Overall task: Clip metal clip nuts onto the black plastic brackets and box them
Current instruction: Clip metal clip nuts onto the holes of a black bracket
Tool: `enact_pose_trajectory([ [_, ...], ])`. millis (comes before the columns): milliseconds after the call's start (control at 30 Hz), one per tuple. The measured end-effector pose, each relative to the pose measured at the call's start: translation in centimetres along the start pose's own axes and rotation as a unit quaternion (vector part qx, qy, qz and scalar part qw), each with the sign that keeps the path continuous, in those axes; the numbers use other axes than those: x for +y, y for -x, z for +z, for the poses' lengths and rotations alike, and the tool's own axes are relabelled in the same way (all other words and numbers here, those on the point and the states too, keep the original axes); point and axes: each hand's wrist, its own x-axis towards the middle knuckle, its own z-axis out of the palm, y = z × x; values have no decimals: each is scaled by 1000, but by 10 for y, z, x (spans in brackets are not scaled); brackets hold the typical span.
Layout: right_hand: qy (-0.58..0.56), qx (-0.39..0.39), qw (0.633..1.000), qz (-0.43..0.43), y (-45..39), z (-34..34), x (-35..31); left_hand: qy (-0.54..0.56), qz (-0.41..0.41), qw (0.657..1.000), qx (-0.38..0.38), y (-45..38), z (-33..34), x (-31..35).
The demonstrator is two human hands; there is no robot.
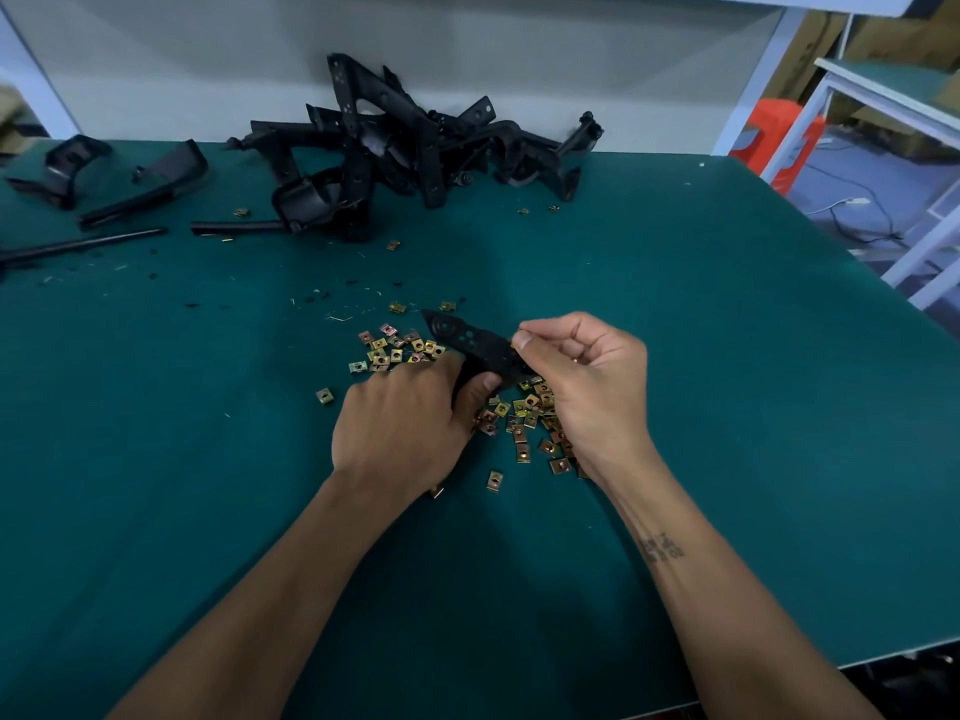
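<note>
You are looking down at a green table [727, 407], both bare forearms reaching in from the bottom. Your left hand [402, 423] is closed around the lower part of one black bracket [483, 345], thumb pressed on its face, holding it just above a scatter of small brass-coloured clip nuts [519, 418]. The bracket's flat, holed end points up and to the left, away from you. Your right hand [587, 376] is curled with thumb and forefinger pinched together at the bracket's right edge; a glint of metal shows at the fingertips, which suggests a nut held there, but it is too small to say for sure, nor can you tell whether any nut is already seated on this bracket. The loose nuts lie directly under and between your hands, some touching your right wrist, a few strays further off. At the far edge of the table, against the white wall [467, 54], sits a tangled pile of brackets [405, 148], with a few more pieces [119, 184] lying apart to the left. No box appears anywhere, so the job looks early: most brackets seem unclipped, and all the boxing remains.
</note>
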Motion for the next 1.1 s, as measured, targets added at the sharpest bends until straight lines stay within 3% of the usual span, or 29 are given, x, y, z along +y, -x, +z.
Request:
enact_pose_trajectory([
  [400,-4,-31,999,-23,2,-2,-2,11,4,1000,9,1,3,-2],
  [700,-8,3,999,-33,5,7,2,3,7,1000,18,2,3,0],
  [900,1,-17,999,-46,4,5,0,-3,5,1000,8,0,2,-1],
  [1100,50,-85,995,-20,-3,-4,-4,-14,12,1000,10,1,2,0],
])
